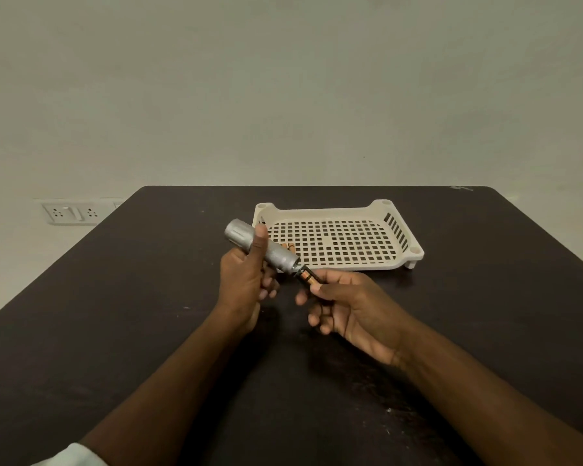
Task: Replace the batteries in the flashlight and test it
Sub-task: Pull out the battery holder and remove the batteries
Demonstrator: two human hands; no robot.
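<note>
My left hand [244, 280] grips a silver flashlight [278, 252] around its middle, with the thumb lying up along the barrel. The head end points up and left, and the open tail end points down and right. A black and copper battery holder [306, 276] sticks halfway out of that open end. My right hand [347, 306] pinches the outer end of this battery holder between thumb and fingers. Copper-coloured loose batteries [288, 247] show just behind the flashlight, at the tray's left side; their number is hidden.
A cream perforated plastic tray [342, 243] sits on the dark table [115, 331] just beyond my hands. A wall socket plate [73, 212] is on the wall at the far left. The table's far edge runs behind the tray.
</note>
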